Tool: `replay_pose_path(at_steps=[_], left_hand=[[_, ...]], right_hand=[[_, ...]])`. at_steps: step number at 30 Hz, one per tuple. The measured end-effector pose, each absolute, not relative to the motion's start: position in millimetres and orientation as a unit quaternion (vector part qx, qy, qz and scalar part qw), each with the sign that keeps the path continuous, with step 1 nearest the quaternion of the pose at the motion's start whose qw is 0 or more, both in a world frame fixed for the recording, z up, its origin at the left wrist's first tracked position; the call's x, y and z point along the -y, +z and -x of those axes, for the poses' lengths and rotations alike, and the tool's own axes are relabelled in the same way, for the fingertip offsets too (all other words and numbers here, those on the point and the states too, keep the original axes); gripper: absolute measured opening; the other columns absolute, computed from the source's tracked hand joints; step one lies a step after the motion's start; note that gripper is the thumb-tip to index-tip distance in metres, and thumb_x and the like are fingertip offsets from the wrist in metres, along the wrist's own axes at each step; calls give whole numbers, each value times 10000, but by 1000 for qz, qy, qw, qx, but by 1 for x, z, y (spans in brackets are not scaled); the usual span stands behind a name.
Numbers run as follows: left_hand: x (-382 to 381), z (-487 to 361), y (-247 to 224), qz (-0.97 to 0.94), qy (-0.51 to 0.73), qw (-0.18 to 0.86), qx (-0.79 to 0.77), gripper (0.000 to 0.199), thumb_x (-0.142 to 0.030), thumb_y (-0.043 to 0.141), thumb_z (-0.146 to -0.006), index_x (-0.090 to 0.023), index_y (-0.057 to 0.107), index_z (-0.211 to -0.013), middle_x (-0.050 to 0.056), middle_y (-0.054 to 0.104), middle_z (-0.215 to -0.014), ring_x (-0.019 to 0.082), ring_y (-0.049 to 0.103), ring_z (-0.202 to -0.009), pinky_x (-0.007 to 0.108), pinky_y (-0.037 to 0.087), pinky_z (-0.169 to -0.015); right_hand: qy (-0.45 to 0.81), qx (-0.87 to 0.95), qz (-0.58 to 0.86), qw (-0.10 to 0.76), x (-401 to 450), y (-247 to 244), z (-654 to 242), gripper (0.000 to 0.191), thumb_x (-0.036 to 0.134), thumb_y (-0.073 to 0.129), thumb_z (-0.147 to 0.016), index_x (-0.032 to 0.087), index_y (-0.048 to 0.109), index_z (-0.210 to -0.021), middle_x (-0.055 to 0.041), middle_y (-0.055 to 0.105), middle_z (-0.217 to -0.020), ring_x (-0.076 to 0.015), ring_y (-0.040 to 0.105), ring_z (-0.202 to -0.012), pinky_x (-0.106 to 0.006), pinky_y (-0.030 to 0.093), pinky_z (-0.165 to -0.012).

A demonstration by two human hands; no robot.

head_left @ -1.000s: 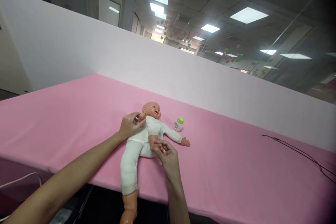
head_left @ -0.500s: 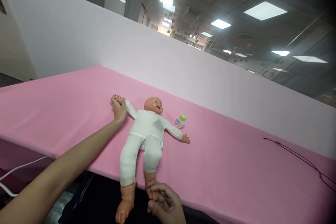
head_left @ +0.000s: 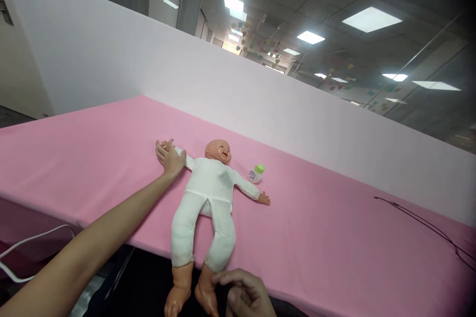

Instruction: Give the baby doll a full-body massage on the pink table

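Note:
A baby doll (head_left: 210, 183) in white clothes lies on its back on the pink-covered table (head_left: 316, 237), its feet reaching over the near edge. My left hand (head_left: 171, 159) rests across the doll's right hand and wrist, fingers spread and thumb apart. The doll's small fingers (head_left: 163, 144) peek out between mine. Close by the doll's left foot (head_left: 206, 294) is my right hand (head_left: 247, 292), its fingers loosely bent and apart around nothing. My right index fingertip is at the doll's ankle; whether it touches, I cannot tell.
A small bottle with a green cap (head_left: 256, 173) lies tilted beside the doll's left arm. Thin black cable (head_left: 420, 223) runs over the right of the table. White cable (head_left: 37, 235) hangs at the lower left. A low white partition (head_left: 260, 94) borders the far side.
My left hand has loosened from around the doll's hand and spread its fingers. My right hand has let go of the doll's foot and moved slightly right and down. The doll's left leg has shifted.

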State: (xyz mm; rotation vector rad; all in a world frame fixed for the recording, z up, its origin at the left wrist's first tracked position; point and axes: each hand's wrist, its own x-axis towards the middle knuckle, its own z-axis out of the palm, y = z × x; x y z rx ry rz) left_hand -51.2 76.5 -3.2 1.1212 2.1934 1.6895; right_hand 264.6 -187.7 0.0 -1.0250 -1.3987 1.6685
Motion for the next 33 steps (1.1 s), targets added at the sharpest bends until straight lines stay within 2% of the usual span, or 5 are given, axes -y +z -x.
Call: replay_pose_path(at_steps=[9,18,24,27,33], left_hand=[[-74,51,-6,-407,536,49,-738,691,-365,756,-842,-218,469,-1454,226,64,-1752,499,20,-1614,707,151,-1243],[-77,45,-9,-478,488,26,-730,720,-407,717,-881,-113,523,-1509,276,223,-1732,501,17,-1625,706,53,-1268],[-73,40,-5,-626,457,-8,-632,373,-418,530,-1029,-156,764,-1155,220,781,-1144,375,696,-1196,588,250,-1241],[-69,36,2,-693,401,-1,-599,449,-409,438,-1068,-196,774,-860,173,802,-904,314,746,-858,516,430,-1046],[-63,36,16,-697,375,57,-609,557,-487,398,-1077,-194,737,-747,147,799,-882,295,727,-859,416,429,-877]], right_hand=[[459,651,502,338,59,70,-261,584,723,777,-807,143,781,-881,-71,739,-750,-148,615,-557,-246,433,-495],[559,598,485,308,1,37,-239,671,817,750,-761,172,583,-679,36,548,-604,-100,458,-545,-248,413,-571],[493,608,482,393,-6,42,-218,600,716,790,-790,138,630,-790,-1,628,-787,-136,584,-744,-236,475,-666],[539,551,451,450,-8,45,-204,547,629,682,-931,84,676,-978,-78,711,-927,-203,700,-933,-268,532,-777],[621,417,463,475,-25,43,-184,482,568,779,-865,134,715,-1065,-146,792,-1046,-298,750,-1087,-280,622,-823]])
